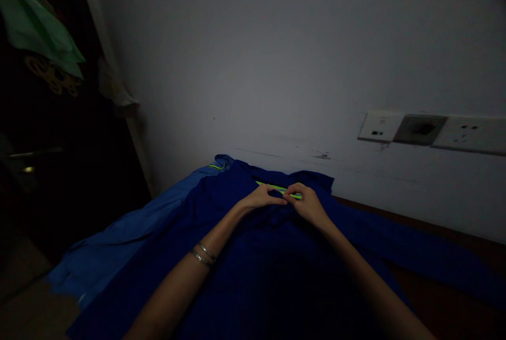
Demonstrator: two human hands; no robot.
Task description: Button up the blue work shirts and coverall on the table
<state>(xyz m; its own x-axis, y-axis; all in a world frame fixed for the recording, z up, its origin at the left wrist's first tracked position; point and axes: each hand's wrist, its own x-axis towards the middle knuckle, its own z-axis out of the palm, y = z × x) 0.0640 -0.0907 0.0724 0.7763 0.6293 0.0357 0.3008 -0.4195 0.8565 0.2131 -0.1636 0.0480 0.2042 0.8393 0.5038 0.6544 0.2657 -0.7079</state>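
Note:
A dark blue collared shirt lies spread out, one sleeve reaching to the right. Bright yellow-green trim shows inside its neck opening. My left hand is at the collar front, thumb and forefinger closing on the cloth there. Almost touching it, my right hand pinches the same part of the collar beside the trim. The small bit between the fingertips is too dark to make out. A lighter blue garment with a similar trim lies partly under the shirt on the left.
Behind the shirt rises a pale wall with a row of switches and sockets on the right. At left stands a dark door with a handle; light green cloth hangs on it. A dark red-brown tabletop shows at right.

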